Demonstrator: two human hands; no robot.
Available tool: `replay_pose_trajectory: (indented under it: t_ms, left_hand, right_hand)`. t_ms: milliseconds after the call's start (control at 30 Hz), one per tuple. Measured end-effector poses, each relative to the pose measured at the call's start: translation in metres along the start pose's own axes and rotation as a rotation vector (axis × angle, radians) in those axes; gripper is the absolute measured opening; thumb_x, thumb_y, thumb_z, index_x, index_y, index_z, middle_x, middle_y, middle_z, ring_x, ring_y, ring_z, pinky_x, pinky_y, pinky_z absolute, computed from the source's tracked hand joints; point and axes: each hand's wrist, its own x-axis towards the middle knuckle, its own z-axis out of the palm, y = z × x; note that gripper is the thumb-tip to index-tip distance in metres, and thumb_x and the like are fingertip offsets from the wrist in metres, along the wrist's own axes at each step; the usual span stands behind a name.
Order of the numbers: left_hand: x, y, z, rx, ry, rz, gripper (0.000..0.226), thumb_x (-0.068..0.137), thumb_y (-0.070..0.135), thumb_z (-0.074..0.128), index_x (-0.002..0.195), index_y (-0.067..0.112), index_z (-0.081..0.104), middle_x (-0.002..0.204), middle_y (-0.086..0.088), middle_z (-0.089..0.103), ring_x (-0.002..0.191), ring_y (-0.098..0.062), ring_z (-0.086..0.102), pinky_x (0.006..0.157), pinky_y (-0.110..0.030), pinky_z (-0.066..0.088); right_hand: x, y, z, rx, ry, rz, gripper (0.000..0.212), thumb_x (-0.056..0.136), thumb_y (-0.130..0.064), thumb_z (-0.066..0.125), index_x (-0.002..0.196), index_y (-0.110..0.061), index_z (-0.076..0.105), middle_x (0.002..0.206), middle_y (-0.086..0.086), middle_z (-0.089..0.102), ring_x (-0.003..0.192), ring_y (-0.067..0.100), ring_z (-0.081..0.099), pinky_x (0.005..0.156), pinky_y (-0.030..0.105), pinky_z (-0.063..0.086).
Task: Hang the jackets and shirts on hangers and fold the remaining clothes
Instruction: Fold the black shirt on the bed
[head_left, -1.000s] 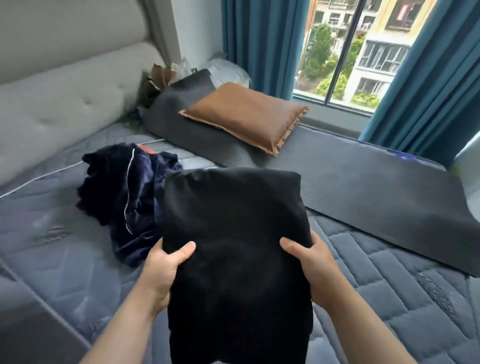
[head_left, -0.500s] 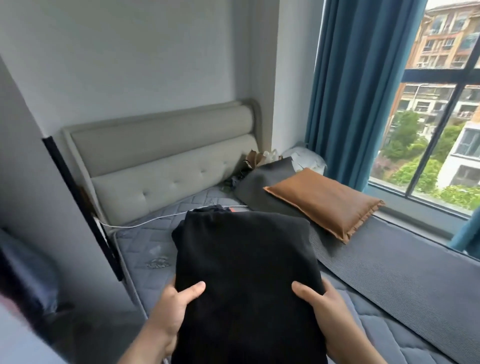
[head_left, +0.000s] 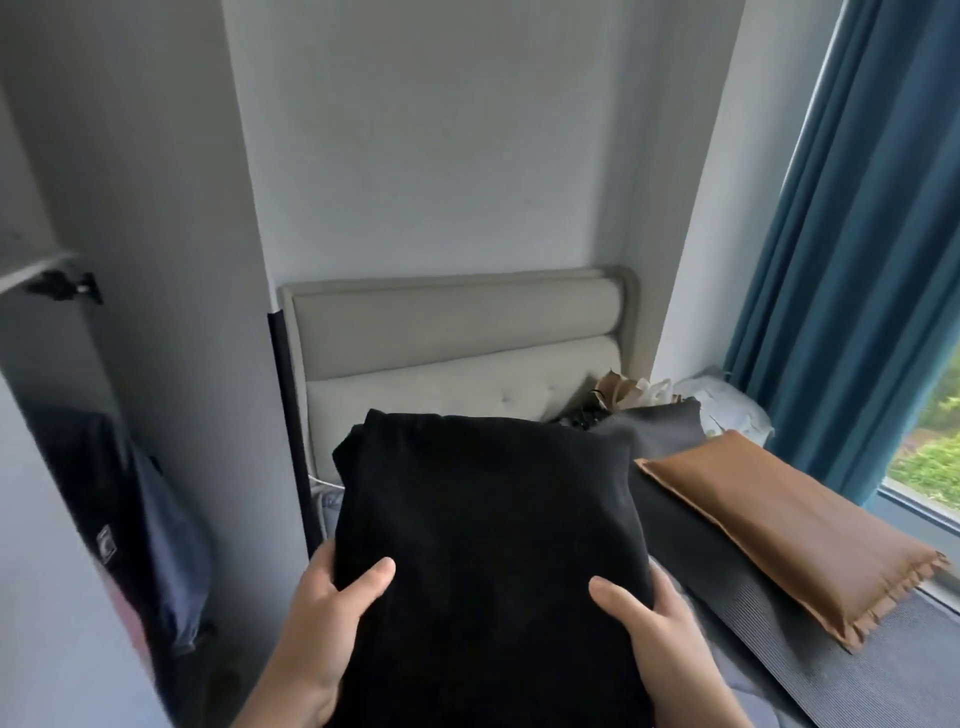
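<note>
A plain pale wall (head_left: 441, 156) is seen at the far side, with a projecting column (head_left: 156, 234) set to its left. A beige padded headboard (head_left: 457, 332) is placed against the wall, tufted in its lower panel, and a narrow black strip (head_left: 287, 441) is stood upright just beside its left edge. At the right, a window (head_left: 930, 457) is flanked by a teal-blue curtain (head_left: 857, 260), and daylight is admitted through it; greenery is shown outside. A brown pillow (head_left: 789, 525) is laid on a dark grey ribbed mat (head_left: 727, 587) near the window. Brown paper and white bags (head_left: 639, 389) are heaped in the far corner beside the headboard.
</note>
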Motion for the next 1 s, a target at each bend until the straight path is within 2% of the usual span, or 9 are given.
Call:
replay_pose_trajectory:
  t_ms: [133, 233, 300, 433, 467, 600, 767, 933, 1000]
  left_hand:
    - [0.026, 0.025, -0.040, 0.023, 0.143, 0.107, 0.024, 0.087, 0.018, 0.066, 0.107, 0.032, 0.066, 0.103, 0.009, 0.073, 0.092, -0.008, 0.070, 0.071, -0.025, 0.053]
    - [0.045, 0.046, -0.069, 0.038, 0.240, 0.170, 0.025, 0.087, 0.021, 0.068, 0.105, 0.038, 0.066, 0.102, 0.014, 0.073, 0.091, -0.003, 0.069, 0.070, -0.023, 0.052]
    - [0.056, 0.057, -0.082, 0.029, 0.293, 0.191, 0.024, 0.086, 0.019, 0.068, 0.101, 0.039, 0.067, 0.099, 0.014, 0.073, 0.088, -0.004, 0.070, 0.066, -0.020, 0.053]
    - [0.074, 0.085, -0.115, 0.081, 0.434, 0.253, 0.025, 0.085, 0.016, 0.070, 0.103, 0.034, 0.066, 0.096, 0.017, 0.073, 0.084, 0.000, 0.069, 0.062, -0.016, 0.051]
    - [0.081, 0.092, -0.122, 0.105, 0.476, 0.267, 0.025, 0.084, 0.016, 0.070, 0.102, 0.033, 0.066, 0.093, 0.016, 0.073, 0.082, -0.001, 0.068, 0.065, -0.017, 0.050]
    - [0.102, 0.116, -0.150, 0.166, 0.666, 0.291, 0.030, 0.080, 0.016, 0.074, 0.105, 0.029, 0.064, 0.094, 0.008, 0.071, 0.091, -0.016, 0.066, 0.084, -0.039, 0.052]
    - [0.150, 0.144, -0.189, 0.176, 0.803, 0.343, 0.028, 0.078, 0.019, 0.078, 0.097, 0.029, 0.061, 0.093, 0.005, 0.068, 0.089, -0.017, 0.063, 0.074, -0.032, 0.046]
    - [0.204, 0.166, -0.231, 0.242, 0.861, 0.363, 0.041, 0.080, 0.008, 0.075, 0.116, 0.020, 0.060, 0.098, 0.008, 0.065, 0.084, -0.008, 0.057, 0.072, -0.024, 0.041]
    - [0.227, 0.175, -0.244, 0.261, 0.900, 0.394, 0.047, 0.079, 0.009, 0.076, 0.122, 0.016, 0.060, 0.102, 0.004, 0.065, 0.091, -0.015, 0.060, 0.078, -0.030, 0.042]
  right_hand:
    - [0.034, -0.012, 0.061, -0.005, -0.073, -0.049, 0.038, 0.074, -0.020, 0.076, 0.107, -0.036, 0.068, 0.101, -0.004, 0.075, 0.093, 0.017, 0.072, 0.080, 0.039, 0.054]
    - [0.059, -0.027, 0.109, -0.021, -0.126, -0.085, 0.033, 0.077, -0.018, 0.076, 0.100, -0.041, 0.069, 0.096, -0.007, 0.076, 0.090, 0.015, 0.072, 0.083, 0.041, 0.055]
    - [0.073, -0.037, 0.134, -0.024, -0.144, -0.126, 0.032, 0.079, -0.019, 0.075, 0.096, -0.045, 0.069, 0.092, -0.011, 0.075, 0.085, 0.009, 0.072, 0.078, 0.037, 0.054]
    - [0.100, -0.057, 0.194, -0.030, -0.195, -0.198, 0.022, 0.080, -0.022, 0.076, 0.098, -0.033, 0.069, 0.088, -0.016, 0.075, 0.079, -0.001, 0.069, 0.071, 0.028, 0.049]
    - [0.106, -0.064, 0.208, -0.022, -0.214, -0.212, 0.021, 0.080, -0.022, 0.076, 0.098, -0.032, 0.068, 0.087, -0.018, 0.074, 0.078, -0.004, 0.069, 0.070, 0.026, 0.048]
    - [0.136, -0.081, 0.266, -0.014, -0.322, -0.248, 0.023, 0.083, -0.017, 0.074, 0.099, -0.032, 0.066, 0.085, -0.022, 0.073, 0.075, -0.010, 0.066, 0.068, 0.022, 0.046]
    - [0.187, -0.098, 0.349, -0.011, -0.469, -0.317, 0.031, 0.082, -0.011, 0.074, 0.100, -0.035, 0.067, 0.089, -0.019, 0.074, 0.080, -0.005, 0.068, 0.073, 0.025, 0.047]
    - [0.230, -0.107, 0.424, 0.023, -0.535, -0.398, 0.036, 0.082, -0.011, 0.073, 0.099, -0.041, 0.064, 0.089, -0.025, 0.072, 0.081, -0.011, 0.065, 0.071, 0.018, 0.045]
    - [0.244, -0.112, 0.450, 0.035, -0.523, -0.443, 0.037, 0.082, -0.013, 0.074, 0.099, -0.043, 0.063, 0.090, -0.027, 0.071, 0.081, -0.013, 0.064, 0.070, 0.018, 0.045]
